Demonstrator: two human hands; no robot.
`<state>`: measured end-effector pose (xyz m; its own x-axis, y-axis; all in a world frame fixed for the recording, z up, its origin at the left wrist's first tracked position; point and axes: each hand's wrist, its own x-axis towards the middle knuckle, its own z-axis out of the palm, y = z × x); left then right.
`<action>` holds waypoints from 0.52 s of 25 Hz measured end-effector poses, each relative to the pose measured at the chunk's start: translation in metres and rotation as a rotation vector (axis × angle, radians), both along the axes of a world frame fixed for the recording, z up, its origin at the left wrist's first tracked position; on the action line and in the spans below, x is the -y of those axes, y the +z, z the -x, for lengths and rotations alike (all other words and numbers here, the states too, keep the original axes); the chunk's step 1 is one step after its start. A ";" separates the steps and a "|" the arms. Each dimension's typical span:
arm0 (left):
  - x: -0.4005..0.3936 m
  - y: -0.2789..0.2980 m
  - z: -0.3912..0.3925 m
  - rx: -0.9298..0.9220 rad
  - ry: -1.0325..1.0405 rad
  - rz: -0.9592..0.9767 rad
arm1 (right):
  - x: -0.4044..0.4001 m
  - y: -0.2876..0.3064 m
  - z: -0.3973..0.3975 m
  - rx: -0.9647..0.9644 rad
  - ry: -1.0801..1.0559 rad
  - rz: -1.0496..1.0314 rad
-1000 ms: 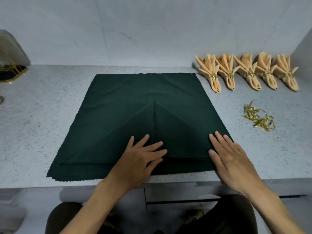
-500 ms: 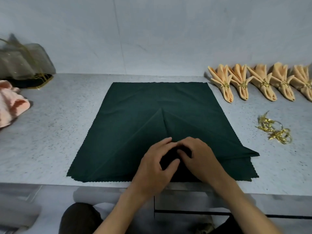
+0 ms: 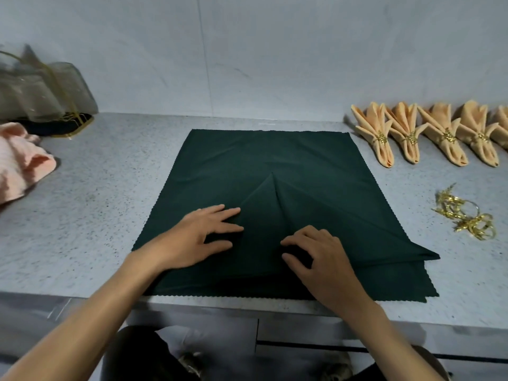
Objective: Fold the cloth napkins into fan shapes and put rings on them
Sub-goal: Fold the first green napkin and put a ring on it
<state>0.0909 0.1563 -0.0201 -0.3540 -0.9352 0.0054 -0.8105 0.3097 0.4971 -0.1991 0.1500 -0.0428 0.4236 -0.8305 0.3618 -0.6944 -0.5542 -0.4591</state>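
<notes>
A dark green napkin (image 3: 247, 160) lies spread on the speckled counter (image 3: 96, 202), with a raised pleat running from its middle toward the near edge and a folded flap sticking out at the near right. My left hand (image 3: 198, 237) presses flat on the cloth left of the pleat, fingers straight. My right hand (image 3: 324, 259) sits just right of the pleat, fingers curled, pinching a fold of the green cloth between thumb and fingertips. Several gold napkin rings (image 3: 467, 218) lie loose at the right.
Several folded orange napkins (image 3: 376, 136) with gold rings line the back right by the wall. A pink cloth (image 3: 19, 163) and a sheer bag (image 3: 41, 92) sit at the far left. The counter's front edge runs just under the napkin's near hem.
Both hands met at the base of the pleat half a second ago. They have since parted: the left now lies flat to the left, the right stays curled on the fold.
</notes>
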 end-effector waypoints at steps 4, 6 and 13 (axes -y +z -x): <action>-0.006 -0.013 0.014 0.147 -0.064 0.043 | -0.002 0.001 -0.001 0.030 0.033 0.014; -0.008 -0.013 0.018 0.142 -0.065 0.033 | -0.004 0.002 -0.001 0.014 0.045 0.034; -0.002 -0.009 0.004 -0.215 0.027 0.122 | -0.005 -0.001 -0.003 -0.093 0.061 0.114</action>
<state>0.0867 0.1579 -0.0293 -0.3075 -0.9320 0.1921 -0.6986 0.3582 0.6194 -0.1959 0.1546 -0.0439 0.5083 -0.7577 0.4093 -0.6941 -0.6418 -0.3260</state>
